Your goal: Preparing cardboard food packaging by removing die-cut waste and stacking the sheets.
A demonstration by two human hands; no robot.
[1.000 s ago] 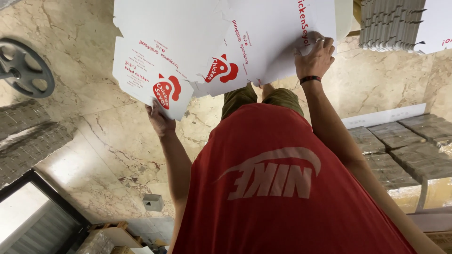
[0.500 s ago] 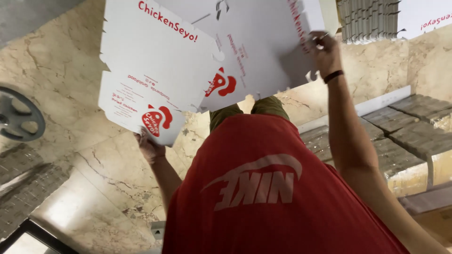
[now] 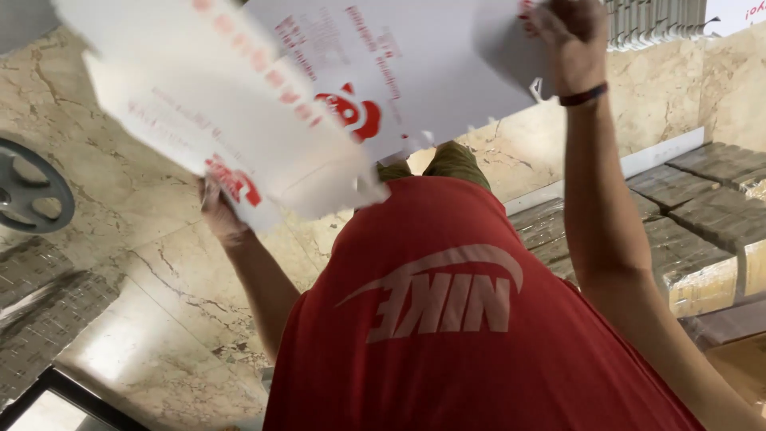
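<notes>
Up at the far right, the right hand [image 3: 570, 40] is closed on a corner of the flat white carton sheet [image 3: 415, 72]. From there the sheet's long axis runs leftward and nearer to the left hand [image 3: 219, 211], which grips a blurred, folding flap above the marble floor [image 3: 136, 263].

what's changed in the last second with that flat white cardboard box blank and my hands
The flat white cardboard box blank with red print has swung nearer the camera, its left flap now blurred with motion. The right hand has risen to the frame's top edge; the left hand has shifted right. Both kept their grip on the blank. The beige marble floor and stacked cardboard bundles look unchanged.
</notes>
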